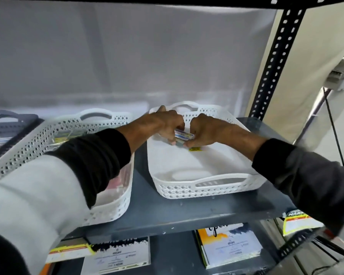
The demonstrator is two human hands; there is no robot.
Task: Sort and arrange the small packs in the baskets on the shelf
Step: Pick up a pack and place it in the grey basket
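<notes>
Both my hands reach into the right white basket (207, 187) on the grey shelf. My left hand (163, 124) and my right hand (205, 132) together grip a small stack of packs (184, 135) with blue-and-white edges, held just above the basket's floor near its far end. A small yellow pack (195, 149) lies on the basket floor under my right hand. The left white basket (115, 207) holds several packs (64, 138), mostly hidden by my left sleeve.
A dark grey basket (10, 124) stands at the far left. The black perforated upright (276, 60) rises at the shelf's right rear. Booklets (230, 247) and cards lie on the lower shelf. A yellow label (296, 221) hangs at the shelf's front right corner.
</notes>
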